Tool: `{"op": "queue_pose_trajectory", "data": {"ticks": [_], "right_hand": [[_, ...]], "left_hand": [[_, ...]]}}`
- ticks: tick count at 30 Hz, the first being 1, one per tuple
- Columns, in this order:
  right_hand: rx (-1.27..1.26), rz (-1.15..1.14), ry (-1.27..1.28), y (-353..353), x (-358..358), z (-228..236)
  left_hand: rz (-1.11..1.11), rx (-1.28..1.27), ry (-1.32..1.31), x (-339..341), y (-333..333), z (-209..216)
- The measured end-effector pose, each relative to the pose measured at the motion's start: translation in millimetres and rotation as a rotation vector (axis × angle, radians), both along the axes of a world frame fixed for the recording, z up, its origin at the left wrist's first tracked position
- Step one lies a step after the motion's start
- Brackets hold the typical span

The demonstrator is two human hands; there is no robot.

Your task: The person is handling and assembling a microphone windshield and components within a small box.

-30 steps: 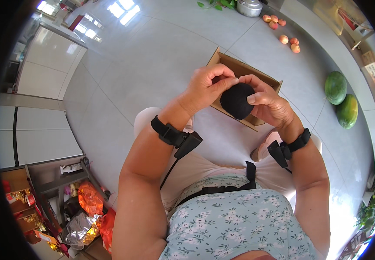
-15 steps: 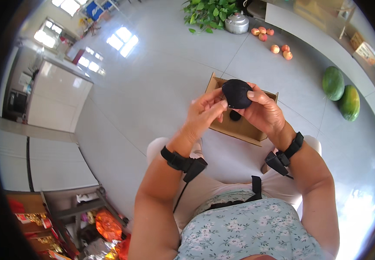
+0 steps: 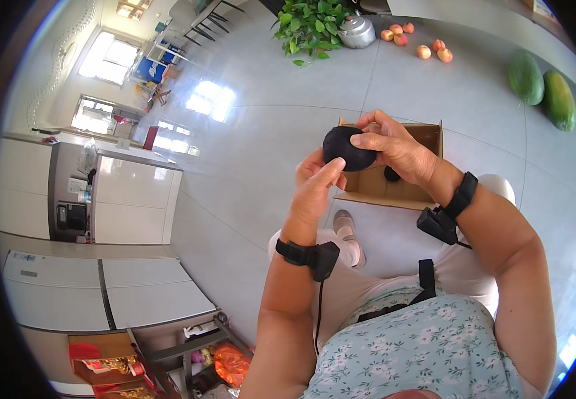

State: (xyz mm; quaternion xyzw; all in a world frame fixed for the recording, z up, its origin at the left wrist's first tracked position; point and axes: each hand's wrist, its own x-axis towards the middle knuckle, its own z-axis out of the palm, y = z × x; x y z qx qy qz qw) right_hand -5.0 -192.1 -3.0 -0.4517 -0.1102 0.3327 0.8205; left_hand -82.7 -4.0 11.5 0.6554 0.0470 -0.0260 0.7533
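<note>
Between both my hands is a rounded black thing with a soft, fabric-like surface; the kind of this black bundle (image 3: 346,149) I cannot make out. My left hand (image 3: 313,183) pinches its lower edge, thumb on top. From the right, my right hand (image 3: 397,147) grips it with the thumb across its upper side and the fingers partly hidden behind. Below the hands, an open cardboard box (image 3: 384,199) rests on the floor, with a small dark object (image 3: 391,174) inside, partly covered from view by my right hand.
Two green melons (image 3: 526,78) lie at the far right. Several peaches (image 3: 424,52), a metal kettle (image 3: 357,32) and a leafy plant (image 3: 309,26) are at the back. White cabinets (image 3: 135,199) stand on the left; a dark rack (image 3: 178,352) holds packages at lower left.
The view has turned leftward, showing more of the cabinets. The black bundle has been turned, and my left fingers have shifted to its lower edge; both hands still hold it.
</note>
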Motion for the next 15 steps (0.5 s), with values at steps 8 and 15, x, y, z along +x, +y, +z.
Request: {"op": "queue_pose_trajectory", "data": {"ticks": [8,15], "right_hand": [[0.004,0.182,-0.025,1,10,1],[0.228,-0.007,0.144,3,26,-3]], "left_hand": [[-0.066,-0.011,-0.055,10,5,-1],[0.011,0.243,-0.057,15,6,10]]}}
